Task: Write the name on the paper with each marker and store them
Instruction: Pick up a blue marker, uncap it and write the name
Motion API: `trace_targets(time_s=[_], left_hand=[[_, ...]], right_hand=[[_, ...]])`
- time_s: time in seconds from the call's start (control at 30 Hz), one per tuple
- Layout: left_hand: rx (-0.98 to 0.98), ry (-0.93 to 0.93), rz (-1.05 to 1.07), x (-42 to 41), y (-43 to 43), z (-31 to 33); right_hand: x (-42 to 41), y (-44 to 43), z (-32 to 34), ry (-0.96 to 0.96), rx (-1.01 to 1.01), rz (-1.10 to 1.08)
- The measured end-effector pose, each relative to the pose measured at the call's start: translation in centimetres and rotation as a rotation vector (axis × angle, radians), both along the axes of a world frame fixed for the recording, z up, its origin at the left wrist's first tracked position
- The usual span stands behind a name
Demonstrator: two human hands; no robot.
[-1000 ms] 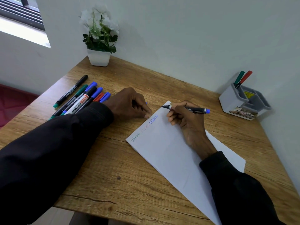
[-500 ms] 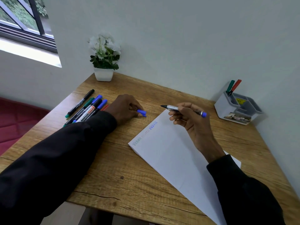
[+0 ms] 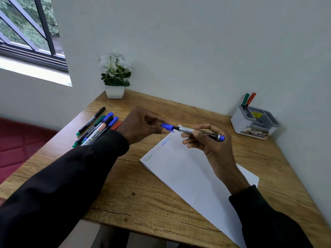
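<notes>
Seen from my head: my right hand [image 3: 206,140], fingers curled round the blue marker [image 3: 197,132], had lifted it off the paper [image 3: 188,176]. My left hand [image 3: 143,125] pinched the cap [image 3: 167,126], now brought to the tip. Writing with this one seemed finished; capping and the holder [image 3: 240,120] remained.

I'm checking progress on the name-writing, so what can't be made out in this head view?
Head view, middle name on the paper: too faint and small to read.
Head view, marker tip: hidden by the blue cap in the left hand; fully seated or not, unclear.
Head view, red marker: mostly hidden behind the left sleeve.
Head view, organizer label: too small and blurred.
</notes>
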State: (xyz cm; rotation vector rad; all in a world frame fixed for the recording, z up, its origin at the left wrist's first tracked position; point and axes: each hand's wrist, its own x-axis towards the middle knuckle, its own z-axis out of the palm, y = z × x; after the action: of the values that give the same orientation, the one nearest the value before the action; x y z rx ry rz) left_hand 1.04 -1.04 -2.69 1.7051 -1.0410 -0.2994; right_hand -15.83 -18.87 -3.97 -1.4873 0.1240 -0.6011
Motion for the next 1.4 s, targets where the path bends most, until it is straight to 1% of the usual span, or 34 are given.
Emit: trace_targets(time_s=[0.13,0.3,0.43,0.57,0.67,0.87,0.93,0.97,1.03,1.1,1.13,1.17,1.23,1.4], left_hand=[[0.007,-0.026,-0.030,-1.1,-0.2,0.7],[-0.030,0.016,-0.039,-1.6,-0.1,1.3],[-0.047,-0.014,0.000,-2.4,-1.2,1.7],[-0.103,-0.081,0.066,-3.0,-2.5,2.0],[-0.096,-0.113,0.095,-3.0,-3.5,1.9],[-0.110,-0.148,0.108,-2.8,-4.7,1.9],[-0.096,-0.158,0.079,-2.7,-5.1,1.9],[-0.080,-0.159,0.059,-2.6,-5.2,2.0],[-0.075,-0.141,0.028,-2.4,-5.6,2.5],[-0.172,-0.059,0.033,-2.5,-6.7,3.5],[-0.232,0.016,0.051,-2.6,-7.2,3.9],[-0.276,0.079,0.055,-2.8,-7.9,4.3],[-0.301,0.133,0.031,-3.1,-9.2,4.7],[-0.278,0.211,-0.025,-3.7,-11.2,4.5]], right_hand=[[-0.6,0.2,0.1,-0.006,-0.176,-0.058],[-1.3,-0.2,0.3,0.000,-0.523,-0.252],[-1.4,-0.2,0.3,-0.065,-0.703,-0.367],[-0.9,-0.7,-0.2,-0.099,-0.709,-0.442],[-0.5,-1.1,-0.6,-0.090,-0.697,-0.463],[0.1,-1.6,-0.4,-0.066,-0.638,-0.475],[-0.4,-2.0,0.0,-0.040,-0.646,-0.454],[-0.5,-2.5,0.4,-0.021,-0.686,-0.431],[-0.4,-4.2,1.1,0.050,-0.849,-0.395],[-0.2,-5.9,1.9,0.155,-1.006,-0.415],[0.1,-6.5,2.1,0.190,-1.032,-0.405],[0.2,-7.2,2.3,0.203,-1.013,-0.388],[0.2,-8.1,2.9,0.194,-0.906,-0.379],[-0.8,-12.7,4.3,0.136,-0.749,-0.599]])
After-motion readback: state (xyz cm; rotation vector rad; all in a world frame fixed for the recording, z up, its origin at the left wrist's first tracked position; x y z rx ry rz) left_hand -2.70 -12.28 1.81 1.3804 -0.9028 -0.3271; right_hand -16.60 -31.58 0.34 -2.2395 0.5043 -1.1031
